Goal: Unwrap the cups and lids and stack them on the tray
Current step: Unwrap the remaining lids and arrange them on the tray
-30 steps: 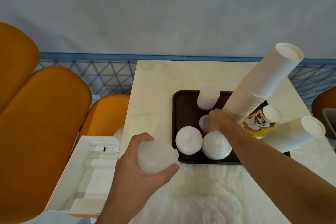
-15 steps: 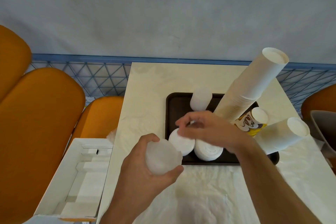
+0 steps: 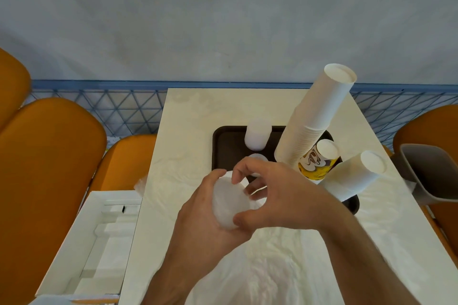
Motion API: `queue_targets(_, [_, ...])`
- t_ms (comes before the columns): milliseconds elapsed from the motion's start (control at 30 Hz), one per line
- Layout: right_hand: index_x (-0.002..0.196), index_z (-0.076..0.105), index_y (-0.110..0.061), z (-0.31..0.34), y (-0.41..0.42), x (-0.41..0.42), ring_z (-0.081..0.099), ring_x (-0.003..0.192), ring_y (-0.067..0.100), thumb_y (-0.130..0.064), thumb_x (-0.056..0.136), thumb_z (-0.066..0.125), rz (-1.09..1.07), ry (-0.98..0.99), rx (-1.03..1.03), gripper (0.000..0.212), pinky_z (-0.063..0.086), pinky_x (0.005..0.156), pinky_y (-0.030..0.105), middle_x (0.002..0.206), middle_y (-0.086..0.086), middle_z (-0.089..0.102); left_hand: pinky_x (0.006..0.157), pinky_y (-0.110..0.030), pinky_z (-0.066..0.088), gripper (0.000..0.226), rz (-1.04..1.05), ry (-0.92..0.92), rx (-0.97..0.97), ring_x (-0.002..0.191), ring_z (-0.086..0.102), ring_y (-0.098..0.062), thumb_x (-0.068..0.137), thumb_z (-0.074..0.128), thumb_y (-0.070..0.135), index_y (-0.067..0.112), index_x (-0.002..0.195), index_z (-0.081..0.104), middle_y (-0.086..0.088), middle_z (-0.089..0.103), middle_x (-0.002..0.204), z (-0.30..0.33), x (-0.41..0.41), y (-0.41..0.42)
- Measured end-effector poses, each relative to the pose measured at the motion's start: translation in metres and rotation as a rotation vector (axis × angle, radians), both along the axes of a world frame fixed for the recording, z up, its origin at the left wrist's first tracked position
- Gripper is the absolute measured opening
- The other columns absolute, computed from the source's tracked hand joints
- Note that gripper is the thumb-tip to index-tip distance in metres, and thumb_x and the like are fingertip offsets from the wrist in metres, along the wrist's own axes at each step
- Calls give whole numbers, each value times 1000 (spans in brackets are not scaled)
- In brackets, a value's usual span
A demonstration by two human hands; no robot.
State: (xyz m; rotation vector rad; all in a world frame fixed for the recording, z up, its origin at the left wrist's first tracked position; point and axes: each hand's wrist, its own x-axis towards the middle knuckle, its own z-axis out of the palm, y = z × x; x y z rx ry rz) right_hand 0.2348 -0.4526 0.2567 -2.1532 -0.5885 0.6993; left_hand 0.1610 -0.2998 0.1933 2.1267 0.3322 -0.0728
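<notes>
Behind the fingers runs a pale blue-grey wall (image 3: 223, 20) with a blue lattice rail (image 3: 111, 104) at its foot. Left of them stand three orange chair backs (image 3: 49, 168); a fourth chair (image 3: 431, 126) and one grey bin (image 3: 431, 176) sit to the right. Under them lies one cream desk (image 3: 188, 126), with crumpled clear wrap (image 3: 267, 270) spread on its near part. One white open box (image 3: 99, 238) sits down-left. Just beyond the fingers is one dark tray (image 3: 228, 146) carrying three cup stacks: a tall white one (image 3: 319, 116), a shorter white one (image 3: 357, 176) and a printed yellow one (image 3: 319, 158). One upright lid stack (image 3: 256, 134) stands farther back. The left hand (image 3: 200, 220) grips a wrapped stack of lids (image 3: 229, 202), held above the desk before the tray; the right hand (image 3: 285, 193) curls over it, fingers (image 3: 238, 171) pinching its top edge.
</notes>
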Motion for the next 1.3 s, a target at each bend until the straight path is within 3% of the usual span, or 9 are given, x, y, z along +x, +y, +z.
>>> queue_targets(67, [115, 53, -42, 1, -3, -2, 66, 95, 8, -31, 69, 88, -4, -25, -9, 59, 61, 81, 33, 114, -21, 57, 107, -29, 42, 71, 45, 36, -98, 120, 49, -10, 80, 80, 21, 30, 137, 39, 16, 49, 129, -2, -1, 2])
queue_targets(233, [133, 47, -50, 0, -11, -4, 58, 106, 8, -36, 69, 88, 13, -92, -14, 77, 60, 85, 31, 115, -24, 46, 96, -26, 51, 79, -93, -58, -118, 116, 56, -2, 62, 85, 37, 45, 130, 46, 24, 57, 122, 13, -14, 5])
queue_targets(333, [121, 60, -45, -4, -17, 1, 58, 107, 6, -41, 74, 87, -40, -96, 91, 55, 60, 85, 32, 112, -22, 52, 81, -14, 51, 73, -40, -86, -62, 102, 57, -2, 59, 88, 51, 52, 117, 43, 28, 54, 110, 14, -10, -5])
queue_targets(467, [100, 70, -21, -10, -31, 12, 66, 92, 7, -19, 88, 77, -98, 2, 266, 14, 57, 79, 28, 96, -6, 71, 84, -17, 53, 79, 16, -70, -78, 102, 52, -5, 58, 90, 53, 45, 119, 41, 28, 46, 111, 15, -12, -5])
queue_targets(567, [105, 72, -23, -25, -39, 24, 69, 96, 15, -16, 97, 65, -292, 156, 402, 13, 60, 85, 37, 103, 4, 72, 68, -4, 43, 75, 48, -75, -34, 104, 46, 7, 55, 88, 56, 53, 111, 38, 39, 40, 108, 16, -14, 1])
queue_targets(633, [110, 67, -35, -42, -39, 41, 70, 99, 16, -22, 105, 53, -423, 105, 262, 21, 60, 91, 42, 105, -3, 70, 64, -2, 39, 74, 63, -73, -21, 105, 41, 15, 54, 88, 58, 56, 108, 38, 42, 39, 106, 15, -16, 5])
queue_targets(900, [120, 69, -15, -148, -18, 110, 63, 86, 19, -18, 106, 45, -277, -465, -353, 28, 48, 67, 27, 105, 9, 72, 82, -12, 42, 78, 125, -61, -33, 100, 47, 6, 52, 87, 56, 46, 114, 41, 37, 40, 107, 12, -24, 22])
queue_targets(1067, [141, 58, -18, -178, -8, 120, 65, 112, 24, -15, 103, 55, -184, -408, -585, 38, 58, 91, 35, 133, 8, 63, 87, -20, 40, 79, 174, -37, -45, 100, 47, 6, 47, 87, 56, 49, 111, 41, 37, 41, 109, 6, -28, 34])
queue_targets(1300, [123, 64, -20, -185, -5, 127, 61, 91, 14, -39, 95, 64, -213, -315, -655, 33, 57, 76, 27, 112, 1, 64, 72, -5, 33, 79, 196, -9, -77, 100, 46, 9, 36, 74, 68, 55, 106, 39, 39, 40, 107, 7, -28, 45])
